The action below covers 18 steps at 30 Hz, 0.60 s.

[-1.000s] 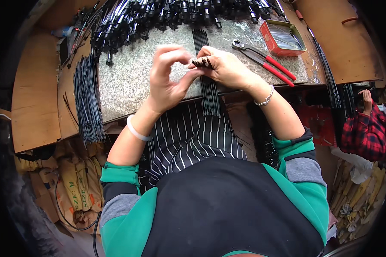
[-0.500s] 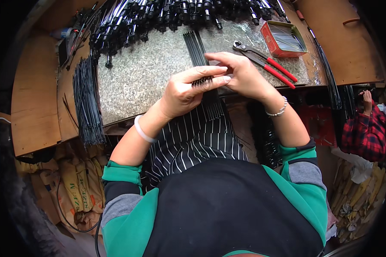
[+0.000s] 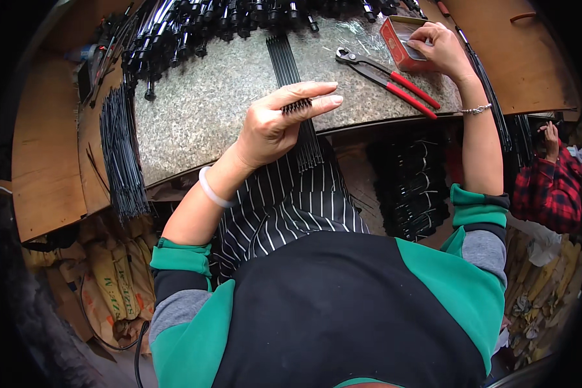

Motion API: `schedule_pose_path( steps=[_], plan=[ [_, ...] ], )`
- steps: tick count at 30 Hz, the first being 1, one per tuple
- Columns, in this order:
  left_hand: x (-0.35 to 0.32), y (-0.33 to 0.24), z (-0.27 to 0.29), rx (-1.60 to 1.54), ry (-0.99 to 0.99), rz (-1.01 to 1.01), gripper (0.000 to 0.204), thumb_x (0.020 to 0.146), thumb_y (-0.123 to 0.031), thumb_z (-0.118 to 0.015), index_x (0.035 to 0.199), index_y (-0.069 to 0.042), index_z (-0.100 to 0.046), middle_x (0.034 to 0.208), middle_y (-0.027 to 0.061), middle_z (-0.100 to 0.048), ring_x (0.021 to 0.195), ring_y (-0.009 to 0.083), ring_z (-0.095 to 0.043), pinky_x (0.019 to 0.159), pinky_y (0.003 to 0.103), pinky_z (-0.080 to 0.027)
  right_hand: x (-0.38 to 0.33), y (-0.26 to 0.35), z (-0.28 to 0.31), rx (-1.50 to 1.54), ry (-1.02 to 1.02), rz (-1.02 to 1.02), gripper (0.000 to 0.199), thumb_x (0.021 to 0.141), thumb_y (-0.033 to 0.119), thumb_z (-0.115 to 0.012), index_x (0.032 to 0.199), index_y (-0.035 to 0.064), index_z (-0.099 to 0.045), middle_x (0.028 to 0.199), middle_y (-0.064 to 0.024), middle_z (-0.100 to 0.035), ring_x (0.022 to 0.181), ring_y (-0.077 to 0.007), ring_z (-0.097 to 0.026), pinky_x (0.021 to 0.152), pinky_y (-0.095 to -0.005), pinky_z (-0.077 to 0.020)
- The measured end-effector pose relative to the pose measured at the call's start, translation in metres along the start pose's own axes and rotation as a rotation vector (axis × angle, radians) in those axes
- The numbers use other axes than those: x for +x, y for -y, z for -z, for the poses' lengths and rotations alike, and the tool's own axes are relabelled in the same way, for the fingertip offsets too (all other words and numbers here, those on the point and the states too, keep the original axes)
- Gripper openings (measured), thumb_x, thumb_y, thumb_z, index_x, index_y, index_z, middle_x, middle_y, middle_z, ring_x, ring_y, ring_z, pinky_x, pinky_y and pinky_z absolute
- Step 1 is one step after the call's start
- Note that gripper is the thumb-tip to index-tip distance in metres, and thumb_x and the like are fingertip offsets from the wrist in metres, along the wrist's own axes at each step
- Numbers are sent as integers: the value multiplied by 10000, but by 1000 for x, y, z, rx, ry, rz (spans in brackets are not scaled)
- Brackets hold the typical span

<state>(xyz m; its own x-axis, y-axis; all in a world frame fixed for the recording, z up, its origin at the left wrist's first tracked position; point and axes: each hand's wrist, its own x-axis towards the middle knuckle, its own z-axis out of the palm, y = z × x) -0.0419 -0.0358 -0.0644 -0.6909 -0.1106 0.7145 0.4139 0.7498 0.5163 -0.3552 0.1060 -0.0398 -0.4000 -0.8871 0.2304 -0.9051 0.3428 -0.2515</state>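
A small bunch of short black rods (image 3: pixel 297 106) sits pinched in the left hand (image 3: pixel 275 123), the fingers closed across it with the rod ends showing as a comb-like row below the forefinger; the rods are too many and too tightly packed to count. The hand hovers over the near edge of the bench (image 3: pixel 207 110), a speckled stone slab. Directly behind it one flat bundle of long black rods (image 3: pixel 294 84) runs from the far side of the slab to the near edge and overhangs it above the striped apron (image 3: pixel 284 200).

The right hand (image 3: pixel 436 45) is well apart, at the far right corner, its fingers curled down into one red open tin (image 3: pixel 404 42); whether they grip anything inside cannot be told. Just beside the tin lies one pair of red-handled pincers (image 3: pixel 385 74), jaws toward the middle, handles pointing to the slab's right edge.

A second sheaf of thin black rods (image 3: pixel 119 155) lies along the left edge, spilling over the front. A heap of black assembled parts (image 3: pixel 200 29) lines the far edge, uncountable. The stretch of slab between the left sheaf and the central bundle is bare, as is the strip between that bundle and the pincers.

One other person in a red plaid shirt (image 3: pixel 549 187) sits at the right, below bench level.
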Motion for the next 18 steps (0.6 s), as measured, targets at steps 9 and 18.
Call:
schedule_pose_path(
  steps=[9,18],
  plan=[
    [1,1,-4,-23,41,13,557,587,154,-473,1012,-143,-676,1009,86,-640,880,238,-628,780,317,-515,-60,117,18,598,-263,218,69,833,6,-556,898,4,-580,813,-73,-556,693,-148,-517,643,-262,-427],
    [2,2,-6,-37,7,6,526,610,136,-487,1004,-154,-680,1033,106,-633,913,249,-626,790,314,-514,-75,160,11,348,-321,503,184,695,-4,-660,866,64,-643,692,-26,-545,613,-160,-495,572,-266,-356]
  ],
)
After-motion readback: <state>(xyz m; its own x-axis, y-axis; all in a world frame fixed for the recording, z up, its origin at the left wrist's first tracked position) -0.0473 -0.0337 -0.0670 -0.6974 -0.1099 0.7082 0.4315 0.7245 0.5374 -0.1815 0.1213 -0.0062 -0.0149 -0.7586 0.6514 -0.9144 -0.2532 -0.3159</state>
